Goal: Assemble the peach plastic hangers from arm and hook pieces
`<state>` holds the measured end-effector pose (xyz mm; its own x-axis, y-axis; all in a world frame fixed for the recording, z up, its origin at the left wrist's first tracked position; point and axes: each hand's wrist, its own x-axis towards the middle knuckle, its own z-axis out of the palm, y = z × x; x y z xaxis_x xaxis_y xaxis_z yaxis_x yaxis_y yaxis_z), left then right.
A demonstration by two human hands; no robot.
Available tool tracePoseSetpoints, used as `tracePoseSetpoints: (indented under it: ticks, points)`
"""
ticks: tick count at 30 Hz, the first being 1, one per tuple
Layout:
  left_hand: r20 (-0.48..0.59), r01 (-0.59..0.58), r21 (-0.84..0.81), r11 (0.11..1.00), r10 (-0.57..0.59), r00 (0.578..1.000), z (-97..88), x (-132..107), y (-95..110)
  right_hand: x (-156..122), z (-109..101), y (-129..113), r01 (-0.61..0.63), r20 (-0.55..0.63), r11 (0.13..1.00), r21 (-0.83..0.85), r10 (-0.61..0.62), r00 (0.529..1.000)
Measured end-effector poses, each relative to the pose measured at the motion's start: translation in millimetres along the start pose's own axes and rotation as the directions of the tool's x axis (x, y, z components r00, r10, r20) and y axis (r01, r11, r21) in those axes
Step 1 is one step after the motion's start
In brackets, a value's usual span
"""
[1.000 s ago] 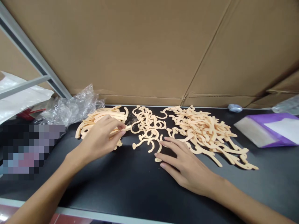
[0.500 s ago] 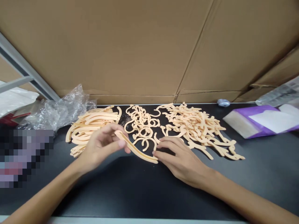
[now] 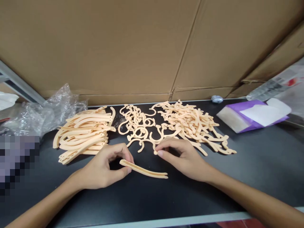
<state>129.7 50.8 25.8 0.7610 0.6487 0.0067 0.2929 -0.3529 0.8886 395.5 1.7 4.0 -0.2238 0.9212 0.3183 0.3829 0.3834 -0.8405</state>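
My left hand (image 3: 104, 171) pinches a peach plastic hanger arm (image 3: 148, 172) by one end, between thumb and fingers. The arm is slightly curved with a groove along it, and its far end points right, above the black table (image 3: 133, 202). My right hand (image 3: 187, 158) has thumb and forefinger closed on the knobbed end of a curved hanger hook (image 3: 154, 148) at the front of the hook pile. More hooks (image 3: 140, 122) lie loosely in the middle. A stack of similar arms (image 3: 83, 134) is beyond my left hand. Shorter branched pieces (image 3: 190, 122) are heaped beyond my right hand.
Crumpled clear plastic (image 3: 52, 110) lies at the back left by a metal frame (image 3: 21, 82). A purple and white packet (image 3: 251, 115) and a small bluish object (image 3: 217, 99) are at the right. Cardboard (image 3: 106, 47) stands along the back edge.
My right hand has closed its thumb and forefinger on a hook's end. My left hand has lowered the hanger arm and holds it flatter. The view has shifted slightly right.
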Motion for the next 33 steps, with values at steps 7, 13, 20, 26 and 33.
tracePoseSetpoints:
  ticks: [7, 13, 20, 26, 33]
  points:
    - [-0.023, -0.163, 0.307, 0.938, 0.178, 0.984, 0.8, 0.2, 1.3, -0.7, 0.9, 3.7, -0.063, 0.009, 0.995, 0.081, 0.063, 0.998]
    - [0.023, -0.219, 0.323, 0.921, 0.223, 0.974, 5.2, -0.1, -0.5, -0.8, 0.5, 3.3, -0.058, -0.026, 0.994, 0.097, 0.061, 0.998]
    - [0.015, -0.248, 0.369, 0.896, 0.261, 0.965, 6.0, 0.5, 0.6, 1.7, -2.4, 3.4, -0.136, -0.048, 0.963, 0.234, 0.151, 0.987]
    - [0.017, -0.276, 0.433, 0.858, 0.299, 0.954, 7.2, 1.3, -3.1, 2.5, -2.8, 6.2, -0.199, -0.048, 0.921, 0.336, 0.227, 0.973]
    - [0.066, -0.315, 0.470, 0.825, 0.323, 0.944, 5.9, 0.6, -3.8, 5.0, -4.5, 4.8, -0.270, -0.037, 0.853, 0.446, 0.319, 0.947]
